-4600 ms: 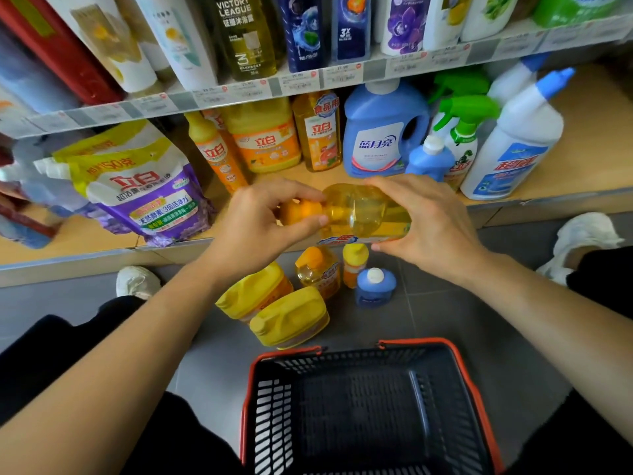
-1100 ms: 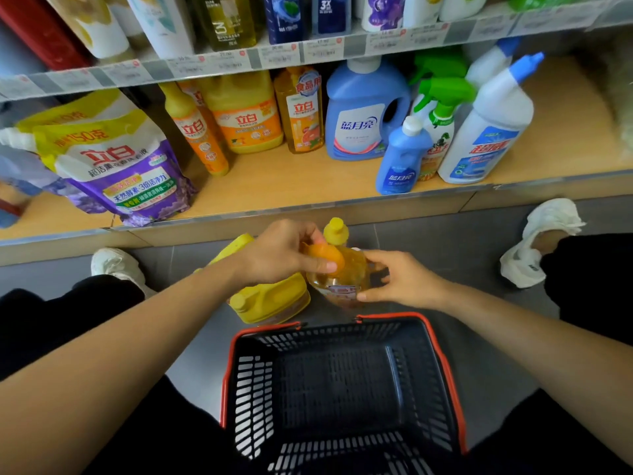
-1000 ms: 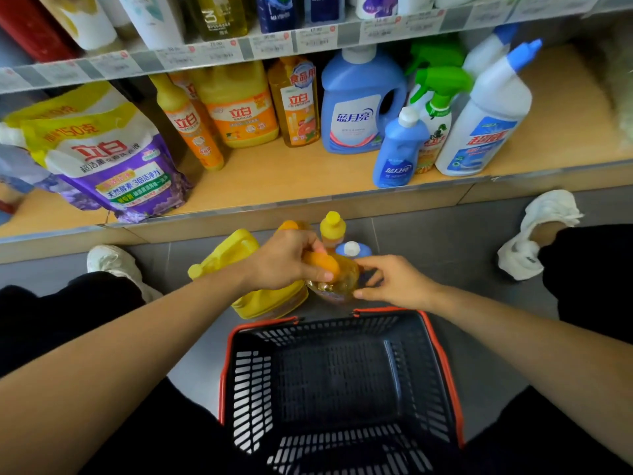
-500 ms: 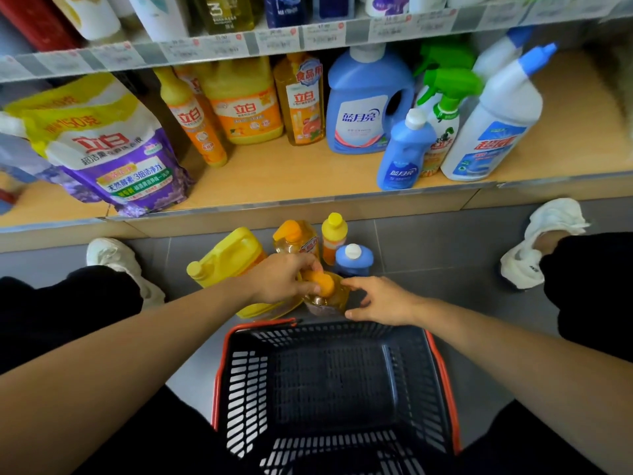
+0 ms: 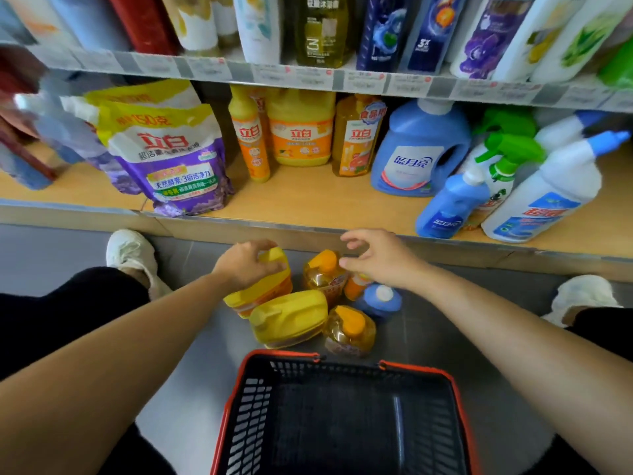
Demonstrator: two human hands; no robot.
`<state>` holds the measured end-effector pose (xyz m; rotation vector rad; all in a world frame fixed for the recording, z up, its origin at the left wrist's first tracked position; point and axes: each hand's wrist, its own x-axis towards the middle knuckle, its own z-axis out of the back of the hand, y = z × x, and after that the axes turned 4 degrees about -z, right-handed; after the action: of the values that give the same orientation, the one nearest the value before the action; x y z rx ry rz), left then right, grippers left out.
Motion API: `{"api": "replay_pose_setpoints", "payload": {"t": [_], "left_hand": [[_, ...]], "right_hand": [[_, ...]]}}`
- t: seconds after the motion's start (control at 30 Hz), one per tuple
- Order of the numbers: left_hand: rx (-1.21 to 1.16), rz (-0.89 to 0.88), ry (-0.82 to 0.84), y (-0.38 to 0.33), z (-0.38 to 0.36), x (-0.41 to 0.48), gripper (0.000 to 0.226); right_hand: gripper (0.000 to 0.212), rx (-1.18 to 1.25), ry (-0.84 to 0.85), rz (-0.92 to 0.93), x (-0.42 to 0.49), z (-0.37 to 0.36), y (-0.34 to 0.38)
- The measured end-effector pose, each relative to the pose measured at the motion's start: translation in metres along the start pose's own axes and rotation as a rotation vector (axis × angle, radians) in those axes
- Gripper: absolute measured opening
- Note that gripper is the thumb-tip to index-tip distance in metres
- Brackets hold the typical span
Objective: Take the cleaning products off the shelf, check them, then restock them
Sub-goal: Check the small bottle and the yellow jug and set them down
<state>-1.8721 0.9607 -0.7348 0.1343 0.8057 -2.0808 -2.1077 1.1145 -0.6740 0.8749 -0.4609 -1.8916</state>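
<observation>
Now | left hand (image 5: 247, 265) grips squat yellow jug (image 5: 265, 292) | right hand (image 5: 378, 260) fingers loosely curled, empty

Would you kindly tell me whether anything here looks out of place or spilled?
Yellow jugs, amber bottles and a blue bottle sit on the floor, off the shelf. The purple pouch slumps at its edge. No spill shows.

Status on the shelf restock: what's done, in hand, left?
Done: six products are off the shelf and on the floor, including the near yellow jug, the near orange-capped bottle and the small blue bottle. In hand: the left hand grips the far yellow jug; the right hand hovers open above the far orange-capped bottle. Left: probably checking these, then restocking all six.
</observation>
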Motion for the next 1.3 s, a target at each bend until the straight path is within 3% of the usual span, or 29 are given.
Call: {"api": "replay_pose_setpoints", "payload": {"t": [0.2,0.43,0.7,0.83,1.03,1.13,1.3], "left_hand": [[0.221,-0.104,-0.185,0.019,-0.016,0.010,0.051],[0.105,-0.107,-0.212,0.036,-0.008,0.026,0.050],[-0.009,-0.086,-0.283,0.046,-0.009,0.032,0.050],[-0.063,-0.090,-0.294,0.045,-0.009,0.030,0.046],[-0.133,-0.041,-0.262,0.032,-0.014,0.021,0.040],[-0.360,-0.008,-0.227,0.024,-0.017,0.013,0.045],[-0.576,-0.023,-0.479,-0.010,0.010,-0.002,0.071]], "right_hand": [[0.055,0.107,-0.071,0.077,0.089,-0.008,0.053],[0.085,0.285,-0.241,0.142,0.202,-0.037,0.121],[0.066,0.331,-0.412,0.160,0.260,-0.046,0.158],[0.054,0.312,-0.427,0.171,0.260,-0.048,0.155],[0.056,0.317,-0.408,0.265,0.209,-0.042,0.132],[0.054,0.364,-0.347,0.304,0.169,-0.028,0.117],[0.053,0.409,-0.295,0.368,0.089,0.001,0.096]]}}
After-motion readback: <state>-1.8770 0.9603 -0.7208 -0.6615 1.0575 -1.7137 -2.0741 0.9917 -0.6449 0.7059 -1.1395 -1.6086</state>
